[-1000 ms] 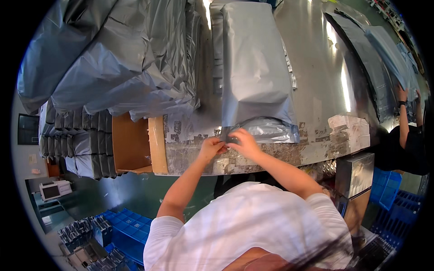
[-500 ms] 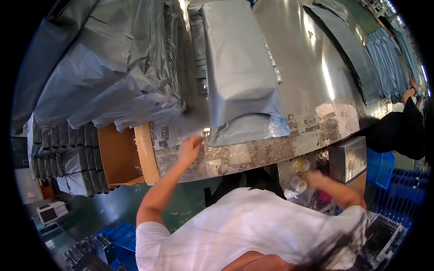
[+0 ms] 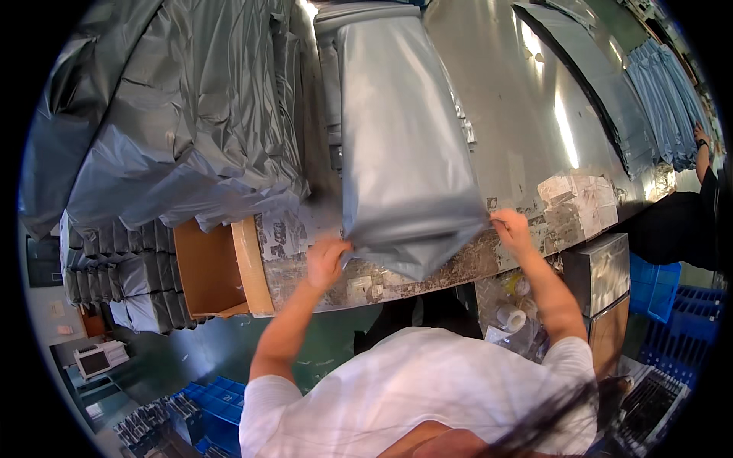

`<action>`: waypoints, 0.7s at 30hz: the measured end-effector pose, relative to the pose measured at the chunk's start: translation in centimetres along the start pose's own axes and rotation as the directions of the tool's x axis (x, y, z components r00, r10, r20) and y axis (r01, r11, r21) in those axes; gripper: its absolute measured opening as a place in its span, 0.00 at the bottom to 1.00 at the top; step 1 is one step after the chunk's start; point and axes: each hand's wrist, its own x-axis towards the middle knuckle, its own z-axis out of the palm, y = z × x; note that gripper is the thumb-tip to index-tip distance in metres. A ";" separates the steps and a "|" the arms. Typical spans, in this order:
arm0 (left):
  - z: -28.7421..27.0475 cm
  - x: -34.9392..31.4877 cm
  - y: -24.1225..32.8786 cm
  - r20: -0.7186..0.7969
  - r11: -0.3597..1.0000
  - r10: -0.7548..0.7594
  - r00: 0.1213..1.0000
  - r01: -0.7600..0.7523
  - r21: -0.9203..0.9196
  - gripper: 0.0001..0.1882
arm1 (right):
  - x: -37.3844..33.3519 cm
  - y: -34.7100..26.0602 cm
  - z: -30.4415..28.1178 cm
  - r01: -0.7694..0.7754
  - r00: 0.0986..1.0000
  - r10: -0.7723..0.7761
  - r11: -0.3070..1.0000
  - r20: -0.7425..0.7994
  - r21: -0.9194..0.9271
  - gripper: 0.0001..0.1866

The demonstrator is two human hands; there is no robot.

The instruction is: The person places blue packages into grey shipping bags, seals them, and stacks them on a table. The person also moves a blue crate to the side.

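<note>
A long grey plastic mailing bag (image 3: 405, 130) lies lengthwise on the metal table, its near end lifted and its lower edge sagging to a blunt point toward me. At the bag's near left corner my left hand (image 3: 328, 261) is closed in a pinch. My right hand (image 3: 510, 229) pinches the near right corner, so the end is held out between both hands. More flat grey bags (image 3: 330, 99) show under and beside the left side of this one. Whatever the bag contains is hidden.
Large grey plastic sheeting (image 3: 191, 145) drapes at the left above stacked grey packages (image 3: 145, 282) and a cardboard box (image 3: 206, 267). Tape rolls (image 3: 510, 316) lie below the table edge (image 3: 397, 294) on the right, beside a metal box (image 3: 599, 273). Another person's hand (image 3: 701, 136) touches blue-grey bags (image 3: 664, 107).
My right hand has come up from the tape rolls to the bag's right corner. My left hand has taken the left corner. The near end, flat before, is now raised and loose.
</note>
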 end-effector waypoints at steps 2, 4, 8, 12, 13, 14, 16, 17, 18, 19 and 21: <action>0.4 -3.3 1.7 -0.152 0.934 -0.357 0.922 0.355 -0.042 0.06 | -2.4 -1.1 0.7 -0.246 0.954 0.268 0.956 -0.133 0.159 0.12; 1.6 -4.0 2.4 -0.106 0.776 -0.618 0.779 0.584 -0.237 0.11 | -5.0 -0.4 2.9 -0.475 0.799 0.554 0.820 -0.233 0.320 0.20; 5.5 -6.5 2.1 0.107 0.548 -0.798 0.593 0.788 -0.279 0.21 | -9.1 0.7 7.4 -0.615 0.746 0.660 0.736 -0.094 0.283 0.23; 7.8 -7.2 2.9 0.174 0.540 -0.782 0.598 0.790 -0.290 0.22 | -8.6 1.3 8.7 -0.504 0.863 0.503 0.864 -0.044 -0.004 0.17; 8.1 -7.1 3.1 0.155 0.554 -0.771 0.618 0.770 -0.317 0.22 | -8.5 1.3 8.8 -0.546 0.838 0.546 0.838 -0.025 -0.002 0.15; 8.0 -7.1 2.8 0.215 0.594 -0.749 0.626 0.779 -0.201 0.18 | -8.3 1.4 9.1 -0.587 0.810 0.587 0.810 -0.005 -0.002 0.12; 7.5 -6.7 2.5 0.205 0.600 -0.744 0.636 0.771 -0.216 0.15 | -7.2 1.6 8.8 -0.719 0.695 0.702 0.680 0.157 0.144 0.11; 7.3 -5.8 2.1 0.195 0.607 -0.738 0.645 0.762 -0.226 0.15 | -6.1 1.8 8.6 -0.665 0.740 0.671 0.723 0.042 0.187 0.13; 7.0 -4.7 1.4 0.137 0.662 -0.727 0.672 0.740 -0.117 0.19 | -5.0 2.0 8.5 -0.606 0.771 0.633 0.764 -0.075 0.222 0.15; 7.1 -2.9 1.8 0.145 0.486 -0.800 0.582 0.772 -0.410 0.20 | -3.4 2.0 8.8 -0.531 0.792 0.581 0.807 -0.186 0.259 0.17; 7.6 1.7 4.1 0.243 0.028 -0.874 0.420 0.543 -0.839 0.24 | -3.1 3.2 9.3 -0.598 0.689 0.714 0.464 0.125 0.653 0.24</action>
